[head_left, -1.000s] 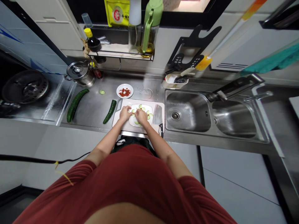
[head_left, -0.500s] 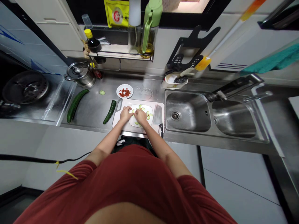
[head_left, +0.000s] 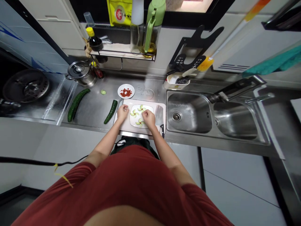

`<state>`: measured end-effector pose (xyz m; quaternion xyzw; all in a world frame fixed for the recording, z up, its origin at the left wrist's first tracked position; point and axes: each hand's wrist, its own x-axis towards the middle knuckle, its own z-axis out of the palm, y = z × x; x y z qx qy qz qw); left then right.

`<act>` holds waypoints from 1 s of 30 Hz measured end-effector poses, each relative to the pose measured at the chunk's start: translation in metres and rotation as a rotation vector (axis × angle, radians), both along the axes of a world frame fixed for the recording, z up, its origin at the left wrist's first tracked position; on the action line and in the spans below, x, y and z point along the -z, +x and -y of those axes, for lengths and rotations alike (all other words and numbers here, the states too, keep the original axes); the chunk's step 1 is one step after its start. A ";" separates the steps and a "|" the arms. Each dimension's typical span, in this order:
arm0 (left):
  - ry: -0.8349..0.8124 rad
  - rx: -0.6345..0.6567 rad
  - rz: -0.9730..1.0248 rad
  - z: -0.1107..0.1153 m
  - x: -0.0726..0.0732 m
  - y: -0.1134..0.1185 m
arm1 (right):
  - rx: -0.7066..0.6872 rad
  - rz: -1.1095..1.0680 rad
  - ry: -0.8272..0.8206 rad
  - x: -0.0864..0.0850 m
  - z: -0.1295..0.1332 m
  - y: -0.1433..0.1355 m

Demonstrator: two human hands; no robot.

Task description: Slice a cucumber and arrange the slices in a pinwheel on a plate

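Note:
My left hand [head_left: 122, 113] is at the left rim of the white plate [head_left: 134, 121], its fingers curled together; what they hold, if anything, cannot be made out. Over the plate's right side is my right hand [head_left: 149, 118], thumb and fingers pinched, with any small thing between them hidden. Green-edged cucumber slices [head_left: 134, 113] lie on the plate in pinwheel groups with small red centres. Part of the plate is covered by my right hand. Beneath the plate is a pale cutting board [head_left: 125, 128], with a cleaver [head_left: 159, 114] on its right side.
Behind the board stands a small round plate of chopped red pieces [head_left: 126, 92]. A cut cucumber [head_left: 110, 112], a whole cucumber [head_left: 77, 105] and a cucumber end [head_left: 103, 92] lie leftward. A steel pot [head_left: 82, 73] stands behind them. The double sink [head_left: 190, 113] is rightward.
My hands have drawn apart: the left moved left to the plate's rim, the right moved right. The pinwheel on the plate's left side, covered before, now shows.

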<state>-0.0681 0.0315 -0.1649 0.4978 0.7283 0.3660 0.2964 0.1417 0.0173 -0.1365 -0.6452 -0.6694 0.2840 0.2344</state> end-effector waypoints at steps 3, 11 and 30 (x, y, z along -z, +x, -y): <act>-0.009 -0.007 -0.007 0.005 -0.001 -0.007 | 0.066 -0.016 0.012 0.000 0.008 0.026; -0.092 -0.007 -0.042 0.025 0.009 -0.007 | 0.198 0.101 -0.066 0.006 0.031 0.075; -0.383 0.096 0.408 0.037 0.025 0.005 | 0.206 0.042 -0.384 0.042 0.052 0.048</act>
